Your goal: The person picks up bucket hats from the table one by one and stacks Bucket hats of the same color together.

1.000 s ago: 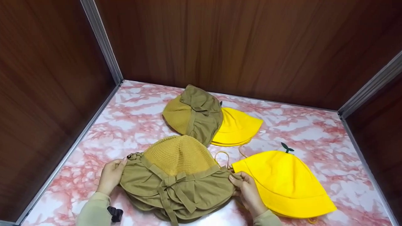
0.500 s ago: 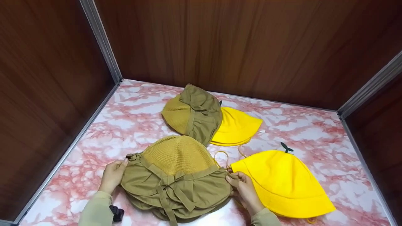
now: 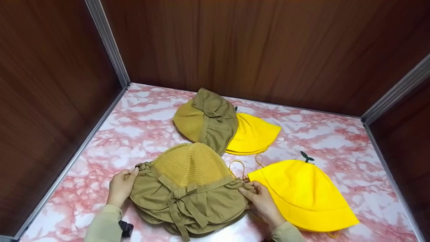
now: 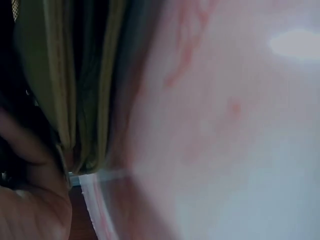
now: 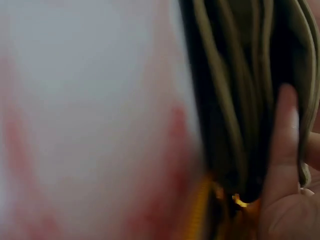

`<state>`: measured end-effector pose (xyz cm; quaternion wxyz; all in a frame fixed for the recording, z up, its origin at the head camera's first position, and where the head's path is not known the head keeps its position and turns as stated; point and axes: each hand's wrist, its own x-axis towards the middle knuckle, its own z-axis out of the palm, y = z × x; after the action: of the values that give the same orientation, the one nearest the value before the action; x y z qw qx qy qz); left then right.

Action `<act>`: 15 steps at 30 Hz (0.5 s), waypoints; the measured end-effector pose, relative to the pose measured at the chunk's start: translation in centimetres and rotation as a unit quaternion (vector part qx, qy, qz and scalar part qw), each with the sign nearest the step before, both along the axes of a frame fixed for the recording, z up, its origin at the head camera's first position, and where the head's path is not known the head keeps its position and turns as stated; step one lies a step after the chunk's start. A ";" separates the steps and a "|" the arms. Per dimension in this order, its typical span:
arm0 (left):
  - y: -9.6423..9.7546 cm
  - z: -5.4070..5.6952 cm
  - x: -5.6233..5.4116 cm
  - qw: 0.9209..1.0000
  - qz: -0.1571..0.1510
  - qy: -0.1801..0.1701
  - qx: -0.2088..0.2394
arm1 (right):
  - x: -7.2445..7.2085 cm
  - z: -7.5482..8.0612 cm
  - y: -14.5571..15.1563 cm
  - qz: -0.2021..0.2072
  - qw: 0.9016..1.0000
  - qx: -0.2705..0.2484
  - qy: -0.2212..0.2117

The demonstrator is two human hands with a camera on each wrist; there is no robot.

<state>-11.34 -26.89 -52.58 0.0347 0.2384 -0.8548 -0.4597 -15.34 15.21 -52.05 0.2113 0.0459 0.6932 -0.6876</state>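
A sun hat with a mustard knitted crown and a wide olive cloth brim lies at the front of the table, a ribbon bow facing the near side. My left hand pinches the left end of its brim, thumb on top. At the right end my right hand grips the gathered cloth, its thumb also uppermost. Several layers of brim edge hang together in the right wrist view, with one finger between them. The left wrist view shows similar stacked brim edges beside the hand.
Close to my right hand lies a yellow bucket hat with a green sprout on top and thin cords. Farther back, another olive hat overlaps a yellow hat. Brown wood panels enclose the pink marbled table.
My right hand has shifted slightly left with its end of the brim, so the cloth there is a little more bunched. Both hands keep their hold; the other hats stay put.
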 end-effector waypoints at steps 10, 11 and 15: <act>-0.3 3.0 0.5 0.996 -0.033 -0.021 -0.080 | 0.5 3.2 1.9 0.078 0.990 0.088 0.075; -0.4 3.5 0.4 0.994 -0.048 -0.023 -0.095 | 0.5 3.6 2.2 0.084 0.988 0.101 0.083; -0.4 5.8 0.1 0.981 -0.110 -0.044 -0.156 | 0.0 5.1 2.9 0.096 0.972 0.182 0.116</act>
<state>-11.22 -27.32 -46.76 -0.0169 0.1550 -0.9378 -0.3103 -15.35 18.10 -46.92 0.1821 -0.0632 0.8274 -0.5275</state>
